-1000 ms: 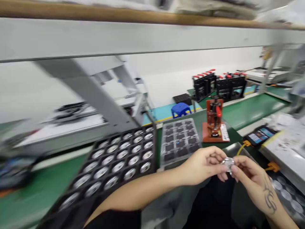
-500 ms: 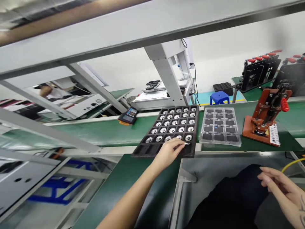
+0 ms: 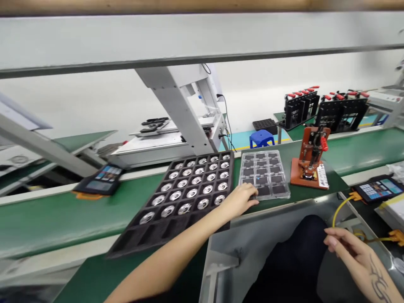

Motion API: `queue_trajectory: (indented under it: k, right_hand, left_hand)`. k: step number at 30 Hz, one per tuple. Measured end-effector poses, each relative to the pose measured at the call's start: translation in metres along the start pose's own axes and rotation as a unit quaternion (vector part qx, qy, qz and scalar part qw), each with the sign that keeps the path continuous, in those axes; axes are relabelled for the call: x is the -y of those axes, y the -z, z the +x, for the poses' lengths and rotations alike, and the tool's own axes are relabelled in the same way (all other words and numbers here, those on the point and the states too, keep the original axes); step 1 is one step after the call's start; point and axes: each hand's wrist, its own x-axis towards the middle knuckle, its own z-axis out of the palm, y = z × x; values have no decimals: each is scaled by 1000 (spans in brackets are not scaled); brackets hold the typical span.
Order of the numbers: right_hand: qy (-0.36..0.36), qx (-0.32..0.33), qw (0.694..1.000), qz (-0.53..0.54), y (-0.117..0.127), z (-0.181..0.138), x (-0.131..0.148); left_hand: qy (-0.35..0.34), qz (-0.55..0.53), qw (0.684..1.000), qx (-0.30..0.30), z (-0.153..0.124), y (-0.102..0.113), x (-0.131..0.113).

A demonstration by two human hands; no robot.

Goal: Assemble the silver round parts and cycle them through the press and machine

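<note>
My left hand (image 3: 241, 200) is at the near left corner of a clear plastic tray (image 3: 288, 194), its curled fingers and thumb closed about the near edge. Dark squares sit in the tray's compartments. Under my left forearm lies a black foam tray (image 3: 128, 242) with rows of shiny round metal parts (image 3: 192, 192); part of its near row is hidden by the arm. My right hand (image 3: 350, 248) hovers at the lower right, thumb and fingertips brought together. Anything between them is too small or hidden to make out. A yellow cable (image 3: 337, 212) passes behind its fingertips.
Right of the clear tray stands a brown toggle-clamp fixture (image 3: 309, 162) with a red handle. Dark handheld devices lie at the left (image 3: 102, 180) and right (image 3: 380, 188). A grey beam (image 3: 189, 40) spans overhead. Black clamp racks (image 3: 341, 111) and a blue stool (image 3: 261, 138) are behind.
My left hand has left the black foam tray, where it pinched a small shiny piece, and moved right to the clear tray. The view has turned right. My right hand keeps much the same pose.
</note>
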Motion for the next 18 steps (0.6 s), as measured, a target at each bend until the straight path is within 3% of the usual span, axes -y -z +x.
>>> queue_trajectory:
  k: [3, 6, 9, 12, 15, 18]
  right_hand:
    - [-12, -8, 1000, -11, 12, -11, 1]
    - [-25, -23, 999, -2, 22, -18, -8]
    - [-10, -7, 999, 41, 16, -15, -6]
    - [35, 34, 993, 105, -10, -8, 15]
    - [74, 50, 972, 215, -47, -1, 42]
    - [66, -14, 951, 301, -65, 1, 54]
  left_hand:
    - [-29, 1, 999, 25, 19, 1, -4]
    - [-36, -24, 999, 19, 25, 30, 0]
    - [-26, -59, 997, -39, 32, 68, -6]
    - [-32, -59, 992, -108, 34, 86, -40]
    - [-71, -39, 989, -123, 16, 66, -97]
    - [-203, -34, 976, -68, -13, 26, -153]
